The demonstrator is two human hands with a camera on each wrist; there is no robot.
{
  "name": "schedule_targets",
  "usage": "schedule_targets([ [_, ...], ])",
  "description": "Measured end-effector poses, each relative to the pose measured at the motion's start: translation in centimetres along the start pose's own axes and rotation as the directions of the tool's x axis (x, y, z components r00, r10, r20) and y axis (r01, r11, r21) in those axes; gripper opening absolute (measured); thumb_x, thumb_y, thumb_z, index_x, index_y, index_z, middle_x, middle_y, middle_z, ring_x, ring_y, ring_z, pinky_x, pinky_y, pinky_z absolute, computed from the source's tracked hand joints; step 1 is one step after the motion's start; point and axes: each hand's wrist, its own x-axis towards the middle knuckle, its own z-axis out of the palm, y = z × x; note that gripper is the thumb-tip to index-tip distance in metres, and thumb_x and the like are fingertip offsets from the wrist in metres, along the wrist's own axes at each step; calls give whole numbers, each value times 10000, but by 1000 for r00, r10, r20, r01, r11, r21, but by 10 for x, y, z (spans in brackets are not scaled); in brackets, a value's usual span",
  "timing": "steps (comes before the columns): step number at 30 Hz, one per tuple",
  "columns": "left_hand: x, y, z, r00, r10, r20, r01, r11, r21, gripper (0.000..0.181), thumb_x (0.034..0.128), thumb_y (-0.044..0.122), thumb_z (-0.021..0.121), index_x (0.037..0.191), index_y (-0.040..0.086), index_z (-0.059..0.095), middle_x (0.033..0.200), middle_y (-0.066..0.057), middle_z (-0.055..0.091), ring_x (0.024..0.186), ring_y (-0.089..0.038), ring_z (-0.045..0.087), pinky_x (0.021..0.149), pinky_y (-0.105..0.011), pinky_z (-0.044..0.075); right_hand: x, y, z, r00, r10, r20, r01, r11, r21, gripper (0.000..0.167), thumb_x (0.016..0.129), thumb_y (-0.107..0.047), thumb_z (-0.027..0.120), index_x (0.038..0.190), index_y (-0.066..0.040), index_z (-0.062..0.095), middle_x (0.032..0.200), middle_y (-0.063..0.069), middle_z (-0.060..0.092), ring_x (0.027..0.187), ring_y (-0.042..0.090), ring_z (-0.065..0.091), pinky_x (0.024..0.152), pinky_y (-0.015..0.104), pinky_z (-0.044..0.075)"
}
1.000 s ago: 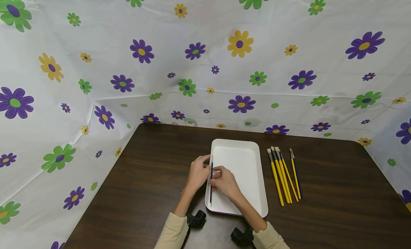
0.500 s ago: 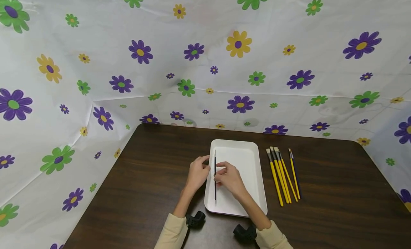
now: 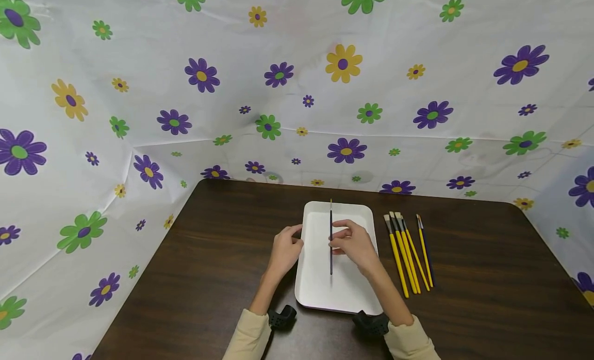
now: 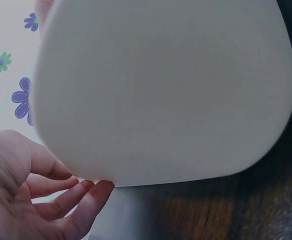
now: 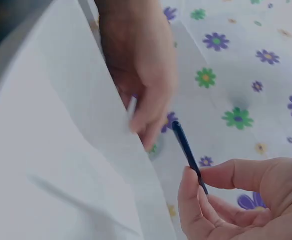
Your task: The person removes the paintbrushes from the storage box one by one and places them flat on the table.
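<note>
In the head view my right hand (image 3: pixel 356 245) pinches a thin dark paintbrush (image 3: pixel 331 264) between thumb and fingers. The brush is held over the white tray (image 3: pixel 320 288), its light bristle tip pointing away from me. Up close in the right wrist view, the rounded end of the dark handle (image 5: pixel 184 142) sticks out of the pinch. My left hand (image 3: pixel 285 250) holds the tray's left rim by thumb and fingertips. The left wrist view has those fingertips (image 4: pixel 103 192) at the tray's edge.
Several yellow-handled paintbrushes (image 3: pixel 408 259) lie side by side right of the tray, with a dark blue one (image 3: pixel 429 262) at their right end. The brown table (image 3: pixel 209 257) ends at a flowered sheet (image 3: pixel 278 102) behind it.
My right hand has lifted the dark paintbrush from along the tray's left side and carried it right, over the tray's middle. The left hand stays at the rim.
</note>
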Motion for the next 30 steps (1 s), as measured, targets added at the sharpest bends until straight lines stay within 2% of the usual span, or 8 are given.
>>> schedule_targets([
  [18, 0, 0, 1, 1000, 0, -9, 0, 1000, 16, 425, 921, -73, 535, 1332, -93, 643, 1248, -243, 654, 918, -315, 705, 747, -416, 596, -1, -9, -60, 997, -80, 21, 82, 992, -95, 494, 924, 72, 680, 1385, 138, 517, 1005, 240, 691, 831, 241, 719, 710, 307, 617],
  [25, 1, 0, 1, 1000, -5, -13, 6, 1000, 19, 422, 929, -55, 535, 1333, -78, 650, 1259, -227, 656, 925, -295, 706, 749, -400, 597, -4, -10, -76, 995, -94, 7, 95, 985, -145, 509, 945, 63, 665, 1415, 145, 490, 1059, 284, 671, 877, 285, 732, 728, 295, 613],
  [30, 1, 0, 2, 1000, 1, -13, -1, 1000, 19, 417, 930, -54, 535, 1330, -77, 653, 1247, -227, 658, 919, -295, 709, 740, -400, 598, -5, -10, -84, 994, -111, -4, 109, 984, -143, 521, 938, 76, 672, 1416, 153, 479, 1072, 308, 668, 864, 274, 739, 733, 316, 616],
])
